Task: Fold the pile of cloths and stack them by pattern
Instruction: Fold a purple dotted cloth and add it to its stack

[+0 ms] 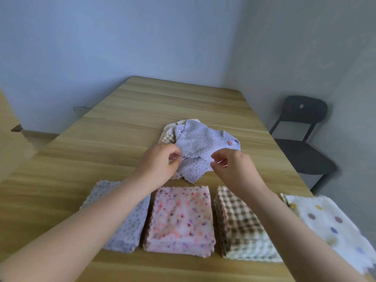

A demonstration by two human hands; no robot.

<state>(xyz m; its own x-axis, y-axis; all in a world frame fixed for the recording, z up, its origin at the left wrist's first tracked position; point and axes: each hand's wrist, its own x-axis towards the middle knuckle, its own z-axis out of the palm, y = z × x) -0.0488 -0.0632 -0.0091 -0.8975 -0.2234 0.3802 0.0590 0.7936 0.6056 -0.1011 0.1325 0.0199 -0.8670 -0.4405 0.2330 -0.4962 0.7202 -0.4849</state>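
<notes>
Seen from above and behind two bare forearms reaching forward over a long light-wood table (130,110).

At the table's centre, a loose pile: a lavender fleece cloth with small grey-purple dots and a scalloped edge (200,143) draped on top, a beige-and-white checked cloth (168,137) peeking out at the pile's left, a cream edge just visible at its far side.

Left hand (160,165) at the near-left edge of the lavender cloth, thumb and fingertips pinched shut on a fold of its fabric. Right hand (232,167) at the near-right edge of the same cloth, thumb and forefinger closed on its hem, remaining fingers curled. Between the two hands, a lower flap of the lavender cloth hanging down toward the table.

Nearer than the pile, a row of four folded stacks. Near-left of the pile, a stack of lavender dotted cloths (130,231), partly hidden under the left forearm. Directly near the pile, a stack of pink cloths speckled with red and purple (180,220). Near-right of the pile, a tall stack of brown-and-cream checked cloths (242,231), partly crossed by the right forearm. Farthest right of the pile, white cloths with large coloured polka dots (329,226), reaching the table's edge.

Beyond the table's right side, a dark grey plastic chair (305,143) against a pale wall.
</notes>
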